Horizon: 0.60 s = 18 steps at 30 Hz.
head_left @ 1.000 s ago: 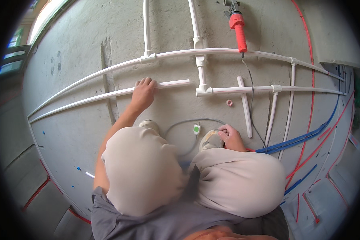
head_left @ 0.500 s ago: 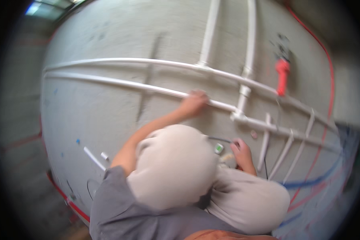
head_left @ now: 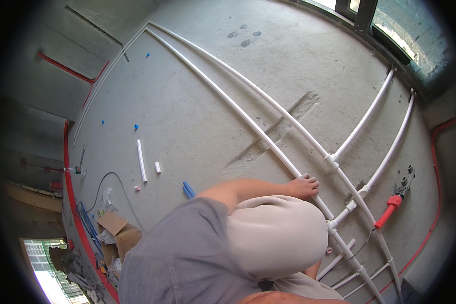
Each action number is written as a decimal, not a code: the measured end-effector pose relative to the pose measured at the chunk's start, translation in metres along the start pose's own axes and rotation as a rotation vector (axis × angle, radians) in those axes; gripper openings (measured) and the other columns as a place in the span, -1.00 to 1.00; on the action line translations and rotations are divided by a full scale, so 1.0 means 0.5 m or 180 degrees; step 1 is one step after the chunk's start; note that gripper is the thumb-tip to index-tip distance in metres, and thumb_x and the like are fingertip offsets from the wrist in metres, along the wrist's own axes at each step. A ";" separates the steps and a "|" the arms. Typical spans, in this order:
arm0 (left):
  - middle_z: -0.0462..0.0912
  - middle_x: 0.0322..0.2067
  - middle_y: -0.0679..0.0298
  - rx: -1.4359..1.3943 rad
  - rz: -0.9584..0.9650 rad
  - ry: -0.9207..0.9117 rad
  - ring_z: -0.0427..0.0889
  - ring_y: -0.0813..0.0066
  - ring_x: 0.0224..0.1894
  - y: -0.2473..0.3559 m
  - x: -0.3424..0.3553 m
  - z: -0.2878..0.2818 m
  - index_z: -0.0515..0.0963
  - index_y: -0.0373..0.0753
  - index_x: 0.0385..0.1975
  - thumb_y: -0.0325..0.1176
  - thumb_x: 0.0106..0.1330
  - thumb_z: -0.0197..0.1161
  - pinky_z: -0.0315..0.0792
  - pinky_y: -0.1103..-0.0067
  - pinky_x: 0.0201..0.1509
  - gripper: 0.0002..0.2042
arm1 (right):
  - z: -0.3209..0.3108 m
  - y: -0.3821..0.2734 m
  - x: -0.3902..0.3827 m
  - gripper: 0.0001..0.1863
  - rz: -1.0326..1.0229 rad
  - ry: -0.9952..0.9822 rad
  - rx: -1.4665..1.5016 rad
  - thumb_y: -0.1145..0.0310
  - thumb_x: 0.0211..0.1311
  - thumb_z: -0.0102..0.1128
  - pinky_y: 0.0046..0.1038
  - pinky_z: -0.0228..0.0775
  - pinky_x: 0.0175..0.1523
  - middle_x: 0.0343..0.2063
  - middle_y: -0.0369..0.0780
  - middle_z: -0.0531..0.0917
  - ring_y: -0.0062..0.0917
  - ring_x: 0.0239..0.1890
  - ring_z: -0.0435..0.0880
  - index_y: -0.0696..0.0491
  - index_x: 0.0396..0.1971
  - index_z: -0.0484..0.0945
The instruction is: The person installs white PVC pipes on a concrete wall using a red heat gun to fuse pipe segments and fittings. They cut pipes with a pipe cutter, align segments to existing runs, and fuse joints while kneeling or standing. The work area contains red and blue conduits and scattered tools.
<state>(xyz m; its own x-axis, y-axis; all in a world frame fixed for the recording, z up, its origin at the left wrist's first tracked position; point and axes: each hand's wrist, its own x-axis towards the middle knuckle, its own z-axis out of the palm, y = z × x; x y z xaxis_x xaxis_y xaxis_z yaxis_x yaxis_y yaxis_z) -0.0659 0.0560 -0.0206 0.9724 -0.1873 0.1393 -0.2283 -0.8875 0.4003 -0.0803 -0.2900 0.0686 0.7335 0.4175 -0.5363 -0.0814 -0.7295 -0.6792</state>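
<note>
My left hand [head_left: 303,186] rests with curled fingers on a long white pipe [head_left: 258,130], just above my bent knee. That pipe meets a white tee fitting [head_left: 332,224], linked by a short piece to the parallel pipe [head_left: 268,99]. My right hand is hidden behind my knee; only some of that arm shows below it. A red-handled pipe welding tool [head_left: 392,209] with a cord lies right of the pipes. A small pink ring [head_left: 329,250] and a loose short white pipe [head_left: 344,251] lie near my knee.
Short white pipe pieces [head_left: 142,161], blue pieces [head_left: 188,189], a cable [head_left: 126,197] and a cardboard box [head_left: 121,238] are on the left. Two branch pipes [head_left: 365,114] run toward a dark-framed window [head_left: 365,15]. A red conduit [head_left: 435,192] curves along the right.
My view has swung to the left along the pipes. The pipe under my left hand, earlier apart from the fitting, now meets it. My right hand has gone out of sight behind my knee.
</note>
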 end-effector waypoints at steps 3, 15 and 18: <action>0.54 -0.05 0.16 0.0027 -0.0171 -0.0139 0.53 0.13 0.13 0.009 -0.001 -0.013 0.54 -0.17 -0.16 -0.35 0.20 0.29 0.37 0.14 0.27 -0.77 | 0.002 -0.019 -0.004 -0.76 0.0039 -0.0152 0.0559 0.42 0.38 0.24 -0.20 0.56 0.06 -0.21 0.02 0.77 -0.17 -0.10 0.77 0.23 -0.05 0.64; 0.59 0.16 0.07 -0.0712 -0.0507 -0.0334 0.54 0.02 0.20 0.023 0.034 -0.155 0.60 -0.25 0.22 -0.21 0.38 0.43 0.41 0.27 0.20 -0.54 | 0.031 0.038 -0.210 -0.64 0.1497 0.0933 0.1231 0.25 0.50 0.19 -0.34 0.58 0.07 -0.04 -0.14 0.74 -0.43 -0.10 0.72 0.13 0.14 0.64; 0.69 -0.19 0.14 -0.2651 -0.1753 -0.0750 0.64 0.20 -0.11 0.005 0.033 -0.286 0.70 -0.35 -0.24 -0.14 0.57 0.27 0.42 0.43 0.03 -0.66 | 0.001 -0.011 -0.337 -0.57 0.1065 0.0752 0.4335 0.15 0.60 0.16 -0.39 0.52 0.19 -0.01 -0.19 0.72 -0.50 -0.03 0.69 0.12 0.23 0.61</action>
<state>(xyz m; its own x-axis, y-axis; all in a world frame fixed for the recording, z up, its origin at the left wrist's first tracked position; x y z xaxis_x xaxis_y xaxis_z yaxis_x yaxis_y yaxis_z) -0.0573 0.1108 0.1123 0.9167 0.0002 -0.3995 0.3788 -0.3181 0.8691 -0.2037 -0.3560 0.1623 0.6331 0.1344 -0.7623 -0.7468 0.3654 -0.5557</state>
